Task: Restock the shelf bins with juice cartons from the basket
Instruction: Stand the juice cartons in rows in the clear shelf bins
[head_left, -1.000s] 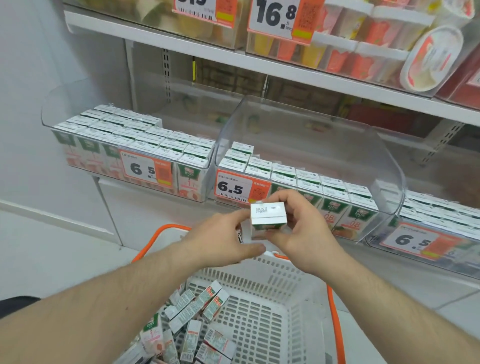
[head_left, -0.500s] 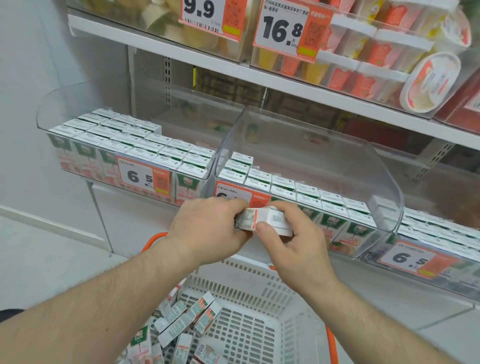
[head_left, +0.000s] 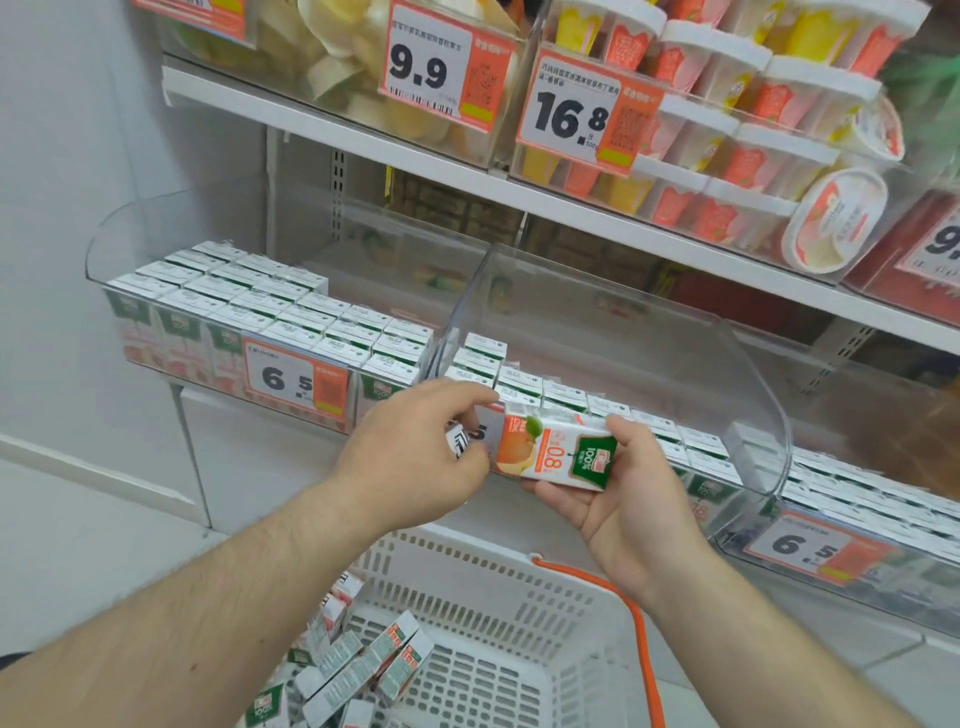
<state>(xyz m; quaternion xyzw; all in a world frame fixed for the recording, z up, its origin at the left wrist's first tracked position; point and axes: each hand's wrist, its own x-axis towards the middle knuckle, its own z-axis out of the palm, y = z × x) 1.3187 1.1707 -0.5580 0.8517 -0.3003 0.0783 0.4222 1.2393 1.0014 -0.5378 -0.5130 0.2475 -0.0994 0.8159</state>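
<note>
While the right hand (head_left: 618, 499) cradles a juice carton (head_left: 558, 454) on its side, thumb curled over the green end and fingers beneath, the left hand (head_left: 415, 452) pinches the carton's other end with curled fingertips. The carton, its orange fruit print facing up, sits just in front of the middle shelf bin (head_left: 675, 364), a clear plastic bin holding rows of upright cartons along its front and left side, with bare space behind them. To its left, a second clear bin (head_left: 156, 234) is packed with more cartons and carries a 6.5 price tag (head_left: 296, 379); a third bin (head_left: 857, 519) to the right bears the same price. Below the hands stands a white basket (head_left: 493, 597) with an orange handle (head_left: 639, 623), loose cartons (head_left: 363, 665) heaped at its left side. On the upper shelf (head_left: 519, 192), tubs and cups stand behind tags reading 9.9 and 16.8.
</note>
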